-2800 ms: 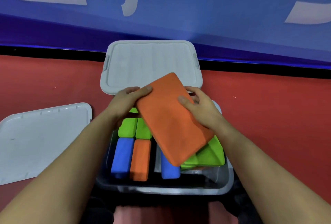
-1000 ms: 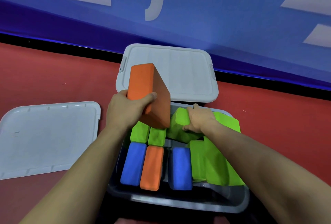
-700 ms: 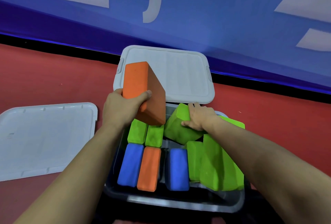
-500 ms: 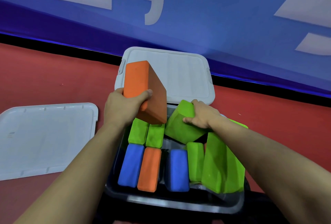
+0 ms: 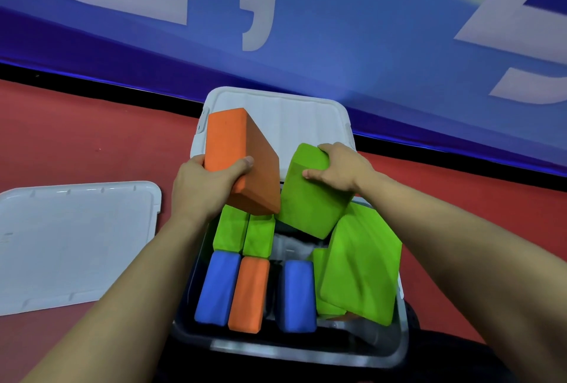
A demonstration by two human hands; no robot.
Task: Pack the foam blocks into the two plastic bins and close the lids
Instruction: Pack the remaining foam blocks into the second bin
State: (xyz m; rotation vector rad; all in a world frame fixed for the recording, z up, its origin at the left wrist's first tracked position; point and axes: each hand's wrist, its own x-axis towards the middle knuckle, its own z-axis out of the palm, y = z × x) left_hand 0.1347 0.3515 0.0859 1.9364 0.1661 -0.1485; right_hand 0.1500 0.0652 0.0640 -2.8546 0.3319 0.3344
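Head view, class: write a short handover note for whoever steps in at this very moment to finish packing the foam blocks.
Left hand grips a large orange block, raised over the open bin.
Right hand grips a green block, tilted above the bin's far side.
Done: two blue blocks, a smaller orange block and several green blocks sit in the open bin. The far bin has its lid on.
Left: seat both held blocks, settle the leaning green slab, then fit the loose lid from the floor at left.
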